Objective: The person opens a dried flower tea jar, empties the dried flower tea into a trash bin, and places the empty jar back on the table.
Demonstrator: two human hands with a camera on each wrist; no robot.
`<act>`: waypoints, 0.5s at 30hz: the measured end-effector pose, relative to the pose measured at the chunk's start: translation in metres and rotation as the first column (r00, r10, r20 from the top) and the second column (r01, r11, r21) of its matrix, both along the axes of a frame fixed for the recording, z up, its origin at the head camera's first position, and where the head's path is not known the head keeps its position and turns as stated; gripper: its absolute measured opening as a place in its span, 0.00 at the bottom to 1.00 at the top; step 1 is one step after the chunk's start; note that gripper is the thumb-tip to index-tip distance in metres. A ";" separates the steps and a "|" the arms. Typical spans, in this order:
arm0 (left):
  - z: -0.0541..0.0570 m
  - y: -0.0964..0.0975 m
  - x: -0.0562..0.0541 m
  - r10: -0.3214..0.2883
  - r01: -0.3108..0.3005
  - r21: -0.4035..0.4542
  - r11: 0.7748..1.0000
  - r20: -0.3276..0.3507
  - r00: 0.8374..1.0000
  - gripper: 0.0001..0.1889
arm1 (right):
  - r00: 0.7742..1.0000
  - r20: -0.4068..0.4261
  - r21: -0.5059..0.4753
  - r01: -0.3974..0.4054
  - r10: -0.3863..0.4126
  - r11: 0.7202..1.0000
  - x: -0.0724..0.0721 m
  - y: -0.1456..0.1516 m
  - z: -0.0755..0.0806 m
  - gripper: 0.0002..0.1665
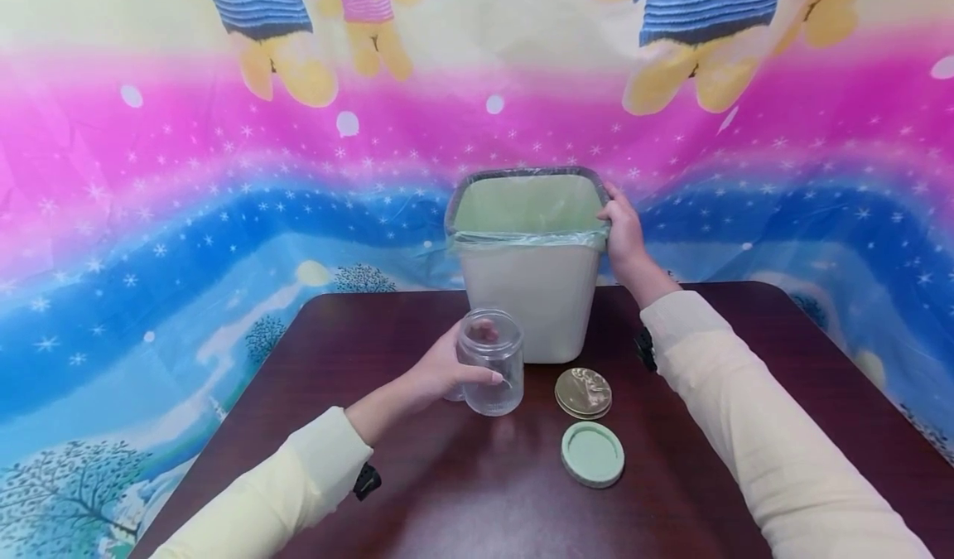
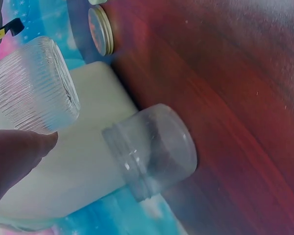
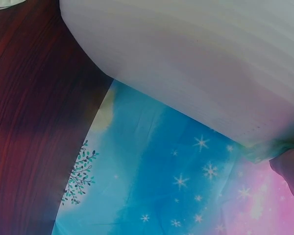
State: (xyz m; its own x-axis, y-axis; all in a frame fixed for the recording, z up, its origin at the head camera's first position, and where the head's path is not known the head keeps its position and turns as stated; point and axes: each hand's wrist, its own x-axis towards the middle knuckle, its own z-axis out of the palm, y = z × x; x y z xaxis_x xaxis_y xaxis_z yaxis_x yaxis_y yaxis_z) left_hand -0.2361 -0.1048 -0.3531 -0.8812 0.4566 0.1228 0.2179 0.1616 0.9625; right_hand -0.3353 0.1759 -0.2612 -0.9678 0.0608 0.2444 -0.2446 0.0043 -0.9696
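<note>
My left hand grips a clear ribbed jar without a lid, its thumb across the near side. The left wrist view shows this jar raised off the table. A second clear jar stands on the table beside the bin; in the head view the left hand mostly hides it. A white bin with a pale green liner over its rim stands at the back of the table. At the bin's right rim, my right hand holds on, thumb and fingers about the edge.
On the dark wooden table, a gold-coloured lid lies in front of the bin, seemingly stacked on another. Nearer to me is a pale green round lid. A patterned cloth hangs behind the table.
</note>
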 end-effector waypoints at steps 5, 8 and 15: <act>-0.008 0.009 0.002 -0.002 0.002 -0.022 1.000 0.002 1.000 0.36 | 1.000 -0.012 -0.001 0.008 -0.008 1.000 -0.006 0.002 -0.005 0.40; -0.014 0.015 0.002 -0.017 0.017 -0.040 0.999 -0.009 1.000 0.37 | 1.000 -0.018 0.002 0.013 -0.013 1.000 -0.007 0.003 -0.006 0.41; -0.028 0.024 0.002 -0.058 0.058 0.016 0.998 0.011 0.998 0.39 | 1.000 -0.014 -0.014 0.005 -0.005 1.000 -0.008 0.001 -0.007 0.41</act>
State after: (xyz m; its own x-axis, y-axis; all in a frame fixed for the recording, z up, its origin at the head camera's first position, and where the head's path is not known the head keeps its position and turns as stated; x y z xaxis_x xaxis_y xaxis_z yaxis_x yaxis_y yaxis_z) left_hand -0.2344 -0.0810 -0.3811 -0.8547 0.5049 0.1206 0.2155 0.1337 0.9673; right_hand -0.3437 0.1765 -0.2678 -0.9640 0.0690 0.2567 -0.2578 -0.0079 -0.9662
